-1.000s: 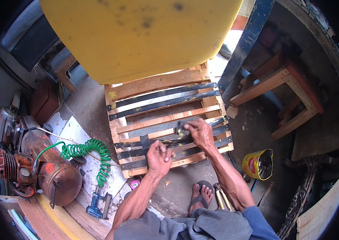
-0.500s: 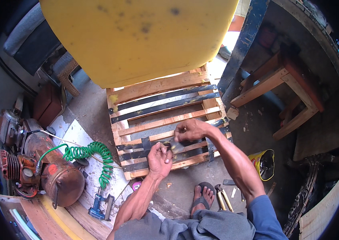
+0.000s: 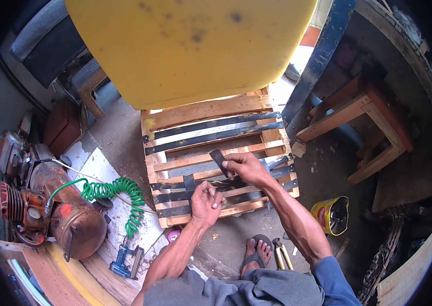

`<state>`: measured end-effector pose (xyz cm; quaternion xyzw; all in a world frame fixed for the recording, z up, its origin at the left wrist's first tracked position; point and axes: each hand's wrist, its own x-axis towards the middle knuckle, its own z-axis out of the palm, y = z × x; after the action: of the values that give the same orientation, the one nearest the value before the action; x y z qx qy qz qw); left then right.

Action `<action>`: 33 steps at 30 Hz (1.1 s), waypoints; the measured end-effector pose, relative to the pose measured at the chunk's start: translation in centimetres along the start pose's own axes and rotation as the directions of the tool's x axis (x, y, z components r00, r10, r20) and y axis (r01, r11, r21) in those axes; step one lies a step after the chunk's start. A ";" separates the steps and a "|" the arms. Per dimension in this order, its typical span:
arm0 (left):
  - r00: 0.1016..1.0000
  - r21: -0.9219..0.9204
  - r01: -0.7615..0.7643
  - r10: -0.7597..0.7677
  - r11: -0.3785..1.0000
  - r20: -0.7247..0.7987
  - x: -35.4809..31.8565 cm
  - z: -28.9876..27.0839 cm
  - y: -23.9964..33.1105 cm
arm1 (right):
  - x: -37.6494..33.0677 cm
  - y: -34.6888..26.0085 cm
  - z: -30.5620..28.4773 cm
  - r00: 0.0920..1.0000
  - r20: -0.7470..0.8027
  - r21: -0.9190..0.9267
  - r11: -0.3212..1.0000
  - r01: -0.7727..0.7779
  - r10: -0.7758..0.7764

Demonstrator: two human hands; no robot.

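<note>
My right hand (image 3: 246, 168) pinches a short black strap piece (image 3: 218, 160) between thumb and fingers, above the slats of a wooden seat frame (image 3: 170, 122). Just left of it and nearer to me, my left hand (image 3: 206, 205) is held palm up over the front slats. Its fingers are curled together; whatever they may hold is too small to make out. Dark elastic straps (image 3: 216, 134) run across the frame between wooden slats. Another short black strap piece (image 3: 189, 182) lies across the front straps, beside my left hand. A large yellow foam-covered back (image 3: 190, 56) rises at the frame's far side.
On the left stand a rusty air compressor (image 3: 78, 224), a coiled green hose (image 3: 129, 196) and a blue staple gun (image 3: 126, 261). Pincers (image 3: 282, 255) lie near my sandalled foot (image 3: 258, 252). A yellow tub (image 3: 332, 215) and a wooden frame (image 3: 353, 117) are on the right.
My right hand has drawn the black strap piece up and away from my left hand, where it was blurred between the two. My left hand has barely moved. The view has shifted slightly.
</note>
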<state>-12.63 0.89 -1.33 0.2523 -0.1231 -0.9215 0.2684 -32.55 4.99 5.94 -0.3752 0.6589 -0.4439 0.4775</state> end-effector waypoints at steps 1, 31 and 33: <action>1.000 -0.002 0.004 -0.004 1.000 0.007 0.1 0.0 -0.1 | -0.3 -0.4 -0.7 0.997 0.049 0.164 0.984 -0.072 0.065; 1.000 0.009 -0.028 0.028 1.000 -0.001 0.0 0.0 -0.1 | -1.4 3.1 -1.0 0.891 -0.196 -0.566 0.789 0.239 -0.410; 1.000 0.014 -0.020 0.020 1.000 0.002 0.2 0.2 -0.3 | -1.5 3.2 -1.1 0.892 -0.276 -0.528 0.832 0.171 -0.359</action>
<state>-13.04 1.02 -1.34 0.2523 -0.1322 -0.9181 0.2756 -33.38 7.67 3.57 -0.4842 0.7665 -0.3866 0.1688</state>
